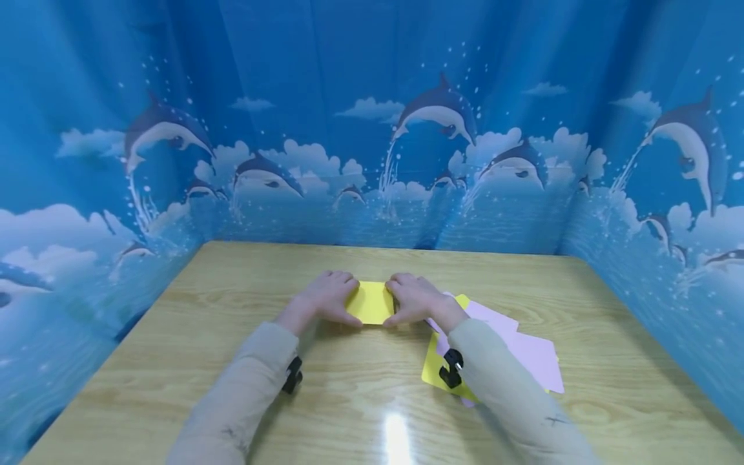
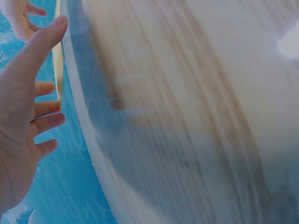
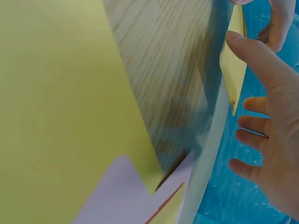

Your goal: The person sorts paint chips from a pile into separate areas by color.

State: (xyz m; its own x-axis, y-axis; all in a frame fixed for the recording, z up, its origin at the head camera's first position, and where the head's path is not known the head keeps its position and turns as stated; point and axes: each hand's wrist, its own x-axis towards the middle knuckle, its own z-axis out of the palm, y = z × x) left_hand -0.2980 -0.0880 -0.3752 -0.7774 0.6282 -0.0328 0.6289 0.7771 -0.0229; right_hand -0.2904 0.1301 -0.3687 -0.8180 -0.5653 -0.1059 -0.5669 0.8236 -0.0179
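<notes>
A yellow paper card (image 1: pixel 371 303) is held between both hands above the middle of the wooden table. My left hand (image 1: pixel 330 298) grips its left side, thumb at the near corner and fingers toward the far one. On the opposite side my right hand (image 1: pixel 414 299) grips it the same way. In the left wrist view the card (image 2: pixel 58 70) appears nearly edge-on beside the left thumb (image 2: pixel 44 46). The right wrist view shows the card (image 3: pixel 233 60) as a slanted sliver by the right thumb (image 3: pixel 254 56); the fingers lie behind its edge.
Beneath and beside the right forearm, a loose pile of lilac cards (image 1: pixel 537 358) and yellow cards (image 1: pixel 434 368) overlaps on the wooden table (image 1: pixel 232 290). A blue dolphin-print curtain (image 1: pixel 325 77) encloses the table's back and sides. Both wrists wear black straps.
</notes>
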